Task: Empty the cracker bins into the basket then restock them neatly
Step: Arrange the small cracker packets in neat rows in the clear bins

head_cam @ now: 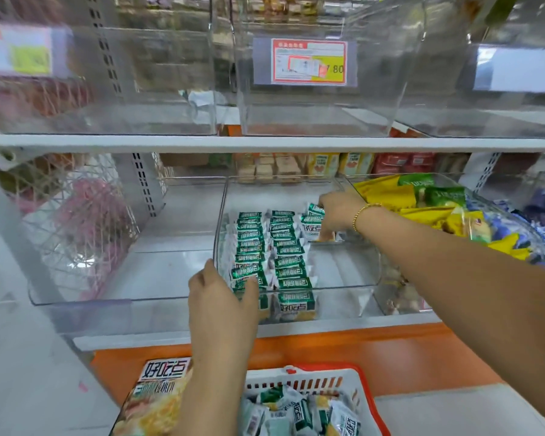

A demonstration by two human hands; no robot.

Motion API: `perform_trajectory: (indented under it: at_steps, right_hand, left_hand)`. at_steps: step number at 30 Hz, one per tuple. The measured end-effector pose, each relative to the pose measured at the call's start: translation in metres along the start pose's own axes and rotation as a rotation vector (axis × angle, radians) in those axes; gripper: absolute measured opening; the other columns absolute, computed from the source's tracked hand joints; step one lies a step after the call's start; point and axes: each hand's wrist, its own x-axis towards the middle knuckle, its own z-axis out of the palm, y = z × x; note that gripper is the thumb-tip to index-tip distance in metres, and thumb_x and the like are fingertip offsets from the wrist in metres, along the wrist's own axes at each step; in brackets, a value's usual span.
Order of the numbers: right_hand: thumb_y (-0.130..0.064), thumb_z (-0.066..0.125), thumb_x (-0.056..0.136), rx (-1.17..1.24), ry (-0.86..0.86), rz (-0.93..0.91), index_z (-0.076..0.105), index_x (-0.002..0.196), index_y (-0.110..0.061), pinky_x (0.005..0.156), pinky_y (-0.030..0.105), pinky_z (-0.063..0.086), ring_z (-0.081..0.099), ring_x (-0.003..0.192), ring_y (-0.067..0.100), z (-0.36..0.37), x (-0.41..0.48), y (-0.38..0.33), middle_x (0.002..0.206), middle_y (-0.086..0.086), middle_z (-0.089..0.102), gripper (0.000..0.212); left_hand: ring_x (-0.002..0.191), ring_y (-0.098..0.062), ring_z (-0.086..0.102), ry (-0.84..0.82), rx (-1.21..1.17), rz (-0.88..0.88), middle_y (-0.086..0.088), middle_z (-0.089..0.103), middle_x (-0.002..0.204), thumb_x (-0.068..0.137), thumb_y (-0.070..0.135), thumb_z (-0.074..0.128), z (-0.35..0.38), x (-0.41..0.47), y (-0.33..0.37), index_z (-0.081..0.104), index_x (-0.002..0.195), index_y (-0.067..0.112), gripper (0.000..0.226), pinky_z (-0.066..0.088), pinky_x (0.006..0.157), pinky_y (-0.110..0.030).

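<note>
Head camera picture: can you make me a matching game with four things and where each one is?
Things:
1 green packs
2 basket
3 price tag
4 bracelet

Places:
A worn next to the right hand
B on the front of an upper bin
C at the bottom of the picture
D in rows in the middle bin

Pairs: 1-D, 2-C, 3-B, 4-A

Green cracker packets line two rows in the clear bin; others fill the basket.
</note>
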Motion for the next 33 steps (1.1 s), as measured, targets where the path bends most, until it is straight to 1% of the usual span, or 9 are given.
perform_trajectory:
  at_steps: [5, 9, 13, 16, 19, 23, 28, 30, 33]
  right_hand:
    - [-0.024, 0.084, 0.070, -0.220, -0.043, -0.070, 0.055, 0.131, -0.011, 0.092, 0.032, 0.050, 0.056, 0.115, 0.027, 0.022, 0.026, 0.004, 0.125, 0.010, 0.060, 0.069]
    - [-0.026, 0.079, 0.075, -0.402, 0.084, -0.088, 0.059, 0.127, -0.020, 0.090, 0.037, 0.045, 0.048, 0.116, 0.028, 0.034, 0.031, 0.007, 0.123, 0.009, 0.052, 0.056]
    - [-0.005, 0.068, 0.080, -0.218, 0.117, -0.093, 0.052, 0.118, -0.006, 0.074, 0.031, 0.045, 0.059, 0.104, 0.030, 0.045, 0.036, 0.007, 0.115, 0.013, 0.053, 0.041]
    - [-0.013, 0.070, 0.079, -0.134, 0.046, -0.072, 0.056, 0.086, -0.011, 0.065, 0.027, 0.049, 0.063, 0.086, 0.023, 0.051, 0.036, 0.003, 0.085, 0.006, 0.060, 0.015]
    - [-0.022, 0.072, 0.080, -0.068, -0.028, -0.057, 0.059, 0.066, -0.011, 0.046, 0.021, 0.038, 0.056, 0.065, 0.017, 0.058, 0.034, -0.001, 0.062, 0.001, 0.052, 0.022]
    - [-0.024, 0.058, 0.092, -0.083, -0.115, -0.111, 0.066, 0.085, -0.004, 0.052, 0.023, 0.036, 0.049, 0.072, 0.019, 0.065, 0.025, -0.005, 0.080, 0.009, 0.053, 0.023]
    - [-0.020, 0.050, 0.097, 0.045, -0.236, -0.149, 0.062, 0.119, -0.003, 0.091, 0.030, 0.048, 0.056, 0.107, 0.027, 0.075, 0.021, -0.006, 0.124, 0.014, 0.060, 0.030]
    - [-0.023, 0.052, 0.096, 0.042, -0.219, -0.148, 0.061, 0.122, -0.005, 0.092, 0.030, 0.048, 0.055, 0.111, 0.027, 0.073, 0.021, -0.006, 0.126, 0.013, 0.058, 0.032]
    - [-0.028, 0.052, 0.097, -0.048, -0.201, -0.152, 0.064, 0.106, -0.001, 0.074, 0.027, 0.047, 0.056, 0.088, 0.023, 0.067, 0.015, -0.007, 0.107, 0.012, 0.063, 0.030]
  left_hand:
    - [0.131, -0.028, 0.040, -0.013, 0.009, 0.020, -0.010, 0.030, 0.148, 0.092, 0.039, 0.056, -0.001, 0.000, -0.003, 0.023, 0.150, 0.010, 0.073, 0.038, 0.102, -0.036]
    - [0.133, -0.026, 0.039, -0.039, 0.026, 0.027, -0.009, 0.027, 0.149, 0.092, 0.041, 0.054, -0.001, 0.001, -0.002, 0.019, 0.151, 0.011, 0.075, 0.038, 0.102, -0.034]
    - [0.135, -0.025, 0.036, -0.053, 0.017, 0.033, -0.007, 0.024, 0.151, 0.092, 0.041, 0.055, 0.001, 0.001, -0.003, 0.016, 0.152, 0.012, 0.077, 0.036, 0.105, -0.033]
    - [0.135, -0.025, 0.036, -0.053, 0.001, 0.038, -0.007, 0.024, 0.151, 0.092, 0.040, 0.055, 0.000, 0.000, -0.005, 0.017, 0.152, 0.013, 0.076, 0.036, 0.104, -0.033]
    - [0.135, -0.024, 0.035, -0.057, -0.016, 0.039, -0.005, 0.023, 0.151, 0.092, 0.039, 0.055, 0.000, -0.002, -0.006, 0.016, 0.152, 0.013, 0.076, 0.036, 0.104, -0.033]
    - [0.136, -0.025, 0.034, -0.063, -0.017, 0.039, -0.007, 0.023, 0.152, 0.092, 0.040, 0.056, 0.000, -0.004, -0.007, 0.016, 0.152, 0.012, 0.077, 0.035, 0.106, -0.034]
    - [0.137, -0.025, 0.034, -0.070, -0.023, 0.019, -0.006, 0.023, 0.153, 0.091, 0.039, 0.057, 0.000, -0.008, -0.005, 0.017, 0.152, 0.012, 0.077, 0.035, 0.106, -0.034]
    - [0.137, -0.025, 0.033, -0.074, -0.022, 0.023, -0.006, 0.023, 0.153, 0.092, 0.039, 0.056, 0.000, -0.010, -0.004, 0.016, 0.152, 0.012, 0.077, 0.035, 0.106, -0.035]
    - [0.135, -0.024, 0.036, -0.051, -0.036, 0.042, -0.006, 0.026, 0.152, 0.092, 0.037, 0.056, -0.003, -0.016, -0.002, 0.023, 0.150, 0.012, 0.072, 0.035, 0.105, -0.033]
